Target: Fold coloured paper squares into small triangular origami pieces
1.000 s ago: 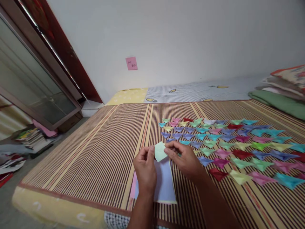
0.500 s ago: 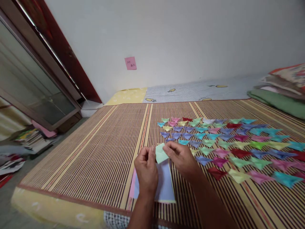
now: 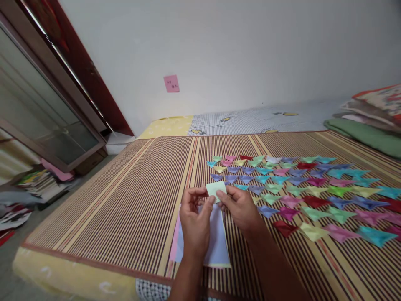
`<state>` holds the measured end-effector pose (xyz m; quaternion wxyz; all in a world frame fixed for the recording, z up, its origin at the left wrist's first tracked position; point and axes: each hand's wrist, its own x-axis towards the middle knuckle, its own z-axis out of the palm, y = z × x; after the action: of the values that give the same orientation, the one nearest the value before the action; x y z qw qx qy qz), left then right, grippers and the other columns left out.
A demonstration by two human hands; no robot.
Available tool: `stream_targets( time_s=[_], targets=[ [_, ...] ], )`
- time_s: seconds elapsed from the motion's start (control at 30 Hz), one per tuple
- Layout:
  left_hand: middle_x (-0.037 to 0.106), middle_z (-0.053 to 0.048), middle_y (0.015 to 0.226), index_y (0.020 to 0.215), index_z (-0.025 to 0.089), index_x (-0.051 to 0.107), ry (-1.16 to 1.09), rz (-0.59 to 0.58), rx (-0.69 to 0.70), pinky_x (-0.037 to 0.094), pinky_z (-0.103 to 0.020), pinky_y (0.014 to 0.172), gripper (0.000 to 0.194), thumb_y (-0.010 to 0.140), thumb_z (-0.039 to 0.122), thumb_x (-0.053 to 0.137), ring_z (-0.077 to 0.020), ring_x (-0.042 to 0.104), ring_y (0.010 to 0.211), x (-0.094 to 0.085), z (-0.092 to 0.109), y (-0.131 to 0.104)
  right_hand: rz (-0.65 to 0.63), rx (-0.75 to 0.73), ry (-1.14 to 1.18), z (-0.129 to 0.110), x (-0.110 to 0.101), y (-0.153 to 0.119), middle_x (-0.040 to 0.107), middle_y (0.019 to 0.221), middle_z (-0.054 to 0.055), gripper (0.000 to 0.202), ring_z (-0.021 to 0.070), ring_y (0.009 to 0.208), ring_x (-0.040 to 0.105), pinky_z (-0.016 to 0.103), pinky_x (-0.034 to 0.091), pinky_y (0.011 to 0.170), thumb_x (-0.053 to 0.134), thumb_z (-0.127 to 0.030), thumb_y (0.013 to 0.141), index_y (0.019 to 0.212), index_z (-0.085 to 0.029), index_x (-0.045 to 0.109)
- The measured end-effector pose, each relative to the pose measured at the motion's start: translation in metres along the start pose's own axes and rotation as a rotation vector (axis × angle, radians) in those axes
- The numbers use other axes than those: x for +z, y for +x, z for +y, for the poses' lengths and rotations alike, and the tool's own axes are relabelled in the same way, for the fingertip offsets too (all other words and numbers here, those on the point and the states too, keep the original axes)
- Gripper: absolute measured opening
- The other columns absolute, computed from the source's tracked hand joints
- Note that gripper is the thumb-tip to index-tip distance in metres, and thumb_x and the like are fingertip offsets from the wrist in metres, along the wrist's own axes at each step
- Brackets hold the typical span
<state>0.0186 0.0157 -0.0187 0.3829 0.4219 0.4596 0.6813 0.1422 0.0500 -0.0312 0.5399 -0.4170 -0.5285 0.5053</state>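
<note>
A small folded piece of pale green paper (image 3: 216, 188) is pinched between both hands, above the mat. My left hand (image 3: 196, 217) grips its lower left, with the thumb on the face of the paper. At the right side my right hand (image 3: 241, 207) holds it, the thumb pressed on the front and the fingers behind. Below them lies a stack of paper sheets (image 3: 217, 246), lavender on top with pink and yellow edges showing. My left hand and wrist hide part of that stack.
Rows of folded paper shapes (image 3: 316, 201) in many colours spread over the striped mat (image 3: 125, 200) to the right. Folded bedding (image 3: 363, 138) is piled at the far right. A pink note (image 3: 171, 83) sticks to the wall. Books (image 3: 37, 179) stand at the left.
The green paper has been turned and raised slightly, so its flat face now shows more squarely. Both thumbs have shifted onto its front.
</note>
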Motion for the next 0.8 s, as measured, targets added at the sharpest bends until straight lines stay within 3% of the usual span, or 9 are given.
stream_targets(
  time_s=[0.23,0.37,0.53,0.8],
  targets=[
    [0.077,-0.006,0.095,0.098,0.019,0.077,0.074,0.038,-0.011,0.056,-0.028,0.081,0.013,0.087,0.026,0.075,-0.0198,0.073,0.089,-0.001,-0.006,-0.003,-0.09,0.019,0.019,0.002,0.009,0.0,0.064,0.058,0.001,0.04,0.0152,0.054,0.058,0.028,0.048,0.055,0.072,-0.056,0.082,0.076,-0.017,0.071],
    [0.078,-0.006,0.088,0.094,0.019,0.079,0.102,0.039,-0.003,0.057,-0.027,0.075,0.012,0.085,0.027,0.075,-0.0185,0.073,0.081,-0.007,-0.006,0.003,-0.122,0.011,-0.018,0.0,0.002,0.0,0.061,0.056,0.0,0.04,0.0157,0.056,0.058,0.028,0.046,0.056,0.071,-0.055,0.084,0.069,-0.017,0.068],
    [0.079,-0.006,0.087,0.09,0.018,0.079,0.077,-0.071,-0.018,0.057,-0.026,0.072,0.013,0.083,0.029,0.077,-0.0182,0.073,0.078,-0.011,-0.003,0.007,0.0,-0.069,-0.035,-0.006,-0.009,0.0,0.064,0.07,0.0,0.024,0.016,0.067,0.059,0.028,0.046,0.064,0.07,-0.043,0.087,0.081,-0.019,0.07],
    [0.077,-0.003,0.075,0.089,0.019,0.083,0.121,-0.21,-0.083,0.052,-0.023,0.064,0.013,0.08,0.026,0.076,-0.0147,0.067,0.068,-0.021,-0.001,0.015,-0.046,-0.054,-0.024,-0.004,-0.004,-0.001,0.064,0.07,-0.001,0.015,0.0163,0.065,0.058,0.03,0.046,0.062,0.073,-0.034,0.081,0.081,-0.019,0.069]
  ],
)
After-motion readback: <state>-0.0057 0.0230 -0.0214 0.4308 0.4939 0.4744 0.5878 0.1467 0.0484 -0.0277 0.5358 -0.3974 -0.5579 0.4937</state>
